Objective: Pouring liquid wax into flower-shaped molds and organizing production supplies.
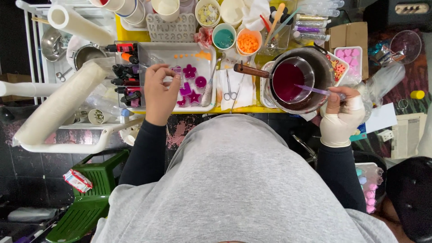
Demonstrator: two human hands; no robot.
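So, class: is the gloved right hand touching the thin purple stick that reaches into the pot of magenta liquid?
Touching. The head view shows the gloved right hand pinching the end of the purple stick, whose tip lies over the magenta liquid.

Left hand (pixel 159 92) is bare, fingers pinched together up front. Right hand (pixel 343 113) is gloved, curled in a loose grip.

1. The floor (pixel 27 180) is dark, made of black tiles with pale grout lines.
2. A yellow table (pixel 135 35) stands at the top of the view.
3. A white metal rack (pixel 33 49) stands at the left, with a white roll (pixel 81 24) lying on it.
4. A green plastic stool (pixel 90 198) sits on the floor at lower left.
5. The light is even and bright over the table.
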